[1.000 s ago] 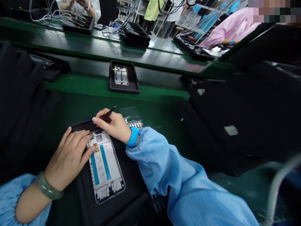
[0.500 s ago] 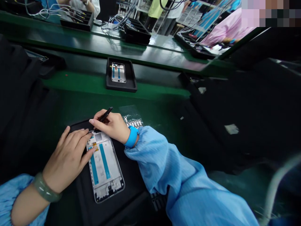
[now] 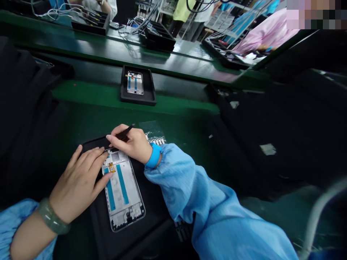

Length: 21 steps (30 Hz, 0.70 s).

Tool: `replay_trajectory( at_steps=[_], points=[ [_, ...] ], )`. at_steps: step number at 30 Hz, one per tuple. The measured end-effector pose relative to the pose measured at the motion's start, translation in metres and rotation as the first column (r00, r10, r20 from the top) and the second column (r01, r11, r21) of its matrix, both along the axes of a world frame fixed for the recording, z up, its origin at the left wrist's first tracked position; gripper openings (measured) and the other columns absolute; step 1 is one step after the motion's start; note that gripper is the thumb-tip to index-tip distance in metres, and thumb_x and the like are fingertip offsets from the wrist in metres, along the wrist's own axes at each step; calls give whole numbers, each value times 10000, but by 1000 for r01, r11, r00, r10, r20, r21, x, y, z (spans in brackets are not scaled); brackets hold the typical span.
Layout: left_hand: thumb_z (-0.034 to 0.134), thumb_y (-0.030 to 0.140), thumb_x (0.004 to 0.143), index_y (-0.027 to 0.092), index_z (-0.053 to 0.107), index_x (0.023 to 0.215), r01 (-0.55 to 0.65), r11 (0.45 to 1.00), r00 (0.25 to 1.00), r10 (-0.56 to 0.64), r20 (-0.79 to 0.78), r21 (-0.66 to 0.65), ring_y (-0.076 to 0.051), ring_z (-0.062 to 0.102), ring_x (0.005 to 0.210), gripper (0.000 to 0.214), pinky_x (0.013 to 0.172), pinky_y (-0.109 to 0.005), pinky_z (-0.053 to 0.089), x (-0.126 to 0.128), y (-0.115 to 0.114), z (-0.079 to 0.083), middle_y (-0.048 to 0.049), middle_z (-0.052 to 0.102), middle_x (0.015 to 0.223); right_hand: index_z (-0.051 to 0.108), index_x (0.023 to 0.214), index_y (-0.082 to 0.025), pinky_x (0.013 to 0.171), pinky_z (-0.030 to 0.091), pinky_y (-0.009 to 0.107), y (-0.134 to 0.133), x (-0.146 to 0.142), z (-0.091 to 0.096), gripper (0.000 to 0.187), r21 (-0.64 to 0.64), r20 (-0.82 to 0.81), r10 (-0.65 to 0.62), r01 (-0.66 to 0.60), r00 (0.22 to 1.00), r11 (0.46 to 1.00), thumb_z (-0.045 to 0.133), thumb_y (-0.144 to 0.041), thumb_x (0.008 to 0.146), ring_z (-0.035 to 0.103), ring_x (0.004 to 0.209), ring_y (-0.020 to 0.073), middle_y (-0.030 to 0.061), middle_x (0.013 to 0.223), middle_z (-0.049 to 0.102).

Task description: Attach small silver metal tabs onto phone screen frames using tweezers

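A phone frame (image 3: 128, 191) with two blue strips and a small orange flex cable (image 3: 112, 168) lies on a black tray (image 3: 100, 231). My left hand (image 3: 81, 177) rests over its upper left edge, fingers stretched out and thumb by the flex cable. Black tweezers (image 3: 126, 133) are gripped in my right hand (image 3: 130, 143) above the frame's top end. The tweezers' tips are hidden behind the fingers. Just beyond my right wrist lies a clear sheet (image 3: 151, 127) with a row of small white parts (image 3: 157, 141), partly covered by the sleeve.
A second phone frame (image 3: 135, 83) sits in a small black tray (image 3: 150, 97) farther back on the green bench. Boxes with cables (image 3: 159, 34) stand along the far ledge. Dark cloth-like shapes flank both sides. Several people are in the background.
The phone frame and both hands appear slightly farther right in view. My right hand has tilted the tweezers lower, while the left hand keeps its place on the frame.
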State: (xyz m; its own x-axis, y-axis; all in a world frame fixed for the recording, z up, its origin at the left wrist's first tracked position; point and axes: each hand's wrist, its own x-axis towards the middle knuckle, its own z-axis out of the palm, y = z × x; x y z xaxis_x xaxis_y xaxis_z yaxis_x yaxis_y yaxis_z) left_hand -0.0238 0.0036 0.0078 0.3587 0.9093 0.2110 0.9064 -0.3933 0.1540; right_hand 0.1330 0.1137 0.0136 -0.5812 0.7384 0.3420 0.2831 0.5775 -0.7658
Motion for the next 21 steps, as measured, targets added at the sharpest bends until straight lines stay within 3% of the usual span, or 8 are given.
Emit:
replay_trajectory(
  at_steps=[5,12,15,19,21],
  points=[
    [437,432,858,142,495,1184,-9,1000,1000,9,-3,16,-244,480,1149,440,1076,-505,237,1,-1,-1,-111,551,1192,567,787,-156,599,444,188,1,2,1,190,-36,-10,15,-15,1000,999,530,-334,840,584,601,81,-18,662,610],
    [433,434,855,132,506,1163,-8,1000,1000,8,-1,16,-252,484,1139,437,1071,-516,237,1,0,-2,-121,554,1175,600,799,-146,618,455,193,-4,-3,-2,172,146,33,69,-73,997,987,535,-300,839,589,643,89,10,710,631],
    [442,435,851,132,487,1193,-9,1000,1000,9,2,29,-253,491,1134,460,1067,-518,246,1,0,-2,-122,559,1166,599,793,-153,676,483,219,-6,-4,-4,171,168,-58,120,-108,991,980,541,-308,837,612,706,107,24,751,642],
    [450,432,850,135,497,1187,-11,999,1000,11,-2,32,-252,489,1147,452,1071,-509,246,1,0,-3,-121,556,1196,546,803,-168,663,507,228,-2,2,3,257,-59,-254,-92,80,963,995,423,-373,898,624,684,97,11,754,624],
    [447,436,852,141,502,1185,-14,1000,1000,14,-7,24,-248,485,1153,448,1072,-506,247,1,0,-3,-116,553,1209,537,823,-172,708,504,254,6,11,11,283,-27,-187,-183,181,965,983,347,-352,929,620,734,107,19,793,615]
  ],
)
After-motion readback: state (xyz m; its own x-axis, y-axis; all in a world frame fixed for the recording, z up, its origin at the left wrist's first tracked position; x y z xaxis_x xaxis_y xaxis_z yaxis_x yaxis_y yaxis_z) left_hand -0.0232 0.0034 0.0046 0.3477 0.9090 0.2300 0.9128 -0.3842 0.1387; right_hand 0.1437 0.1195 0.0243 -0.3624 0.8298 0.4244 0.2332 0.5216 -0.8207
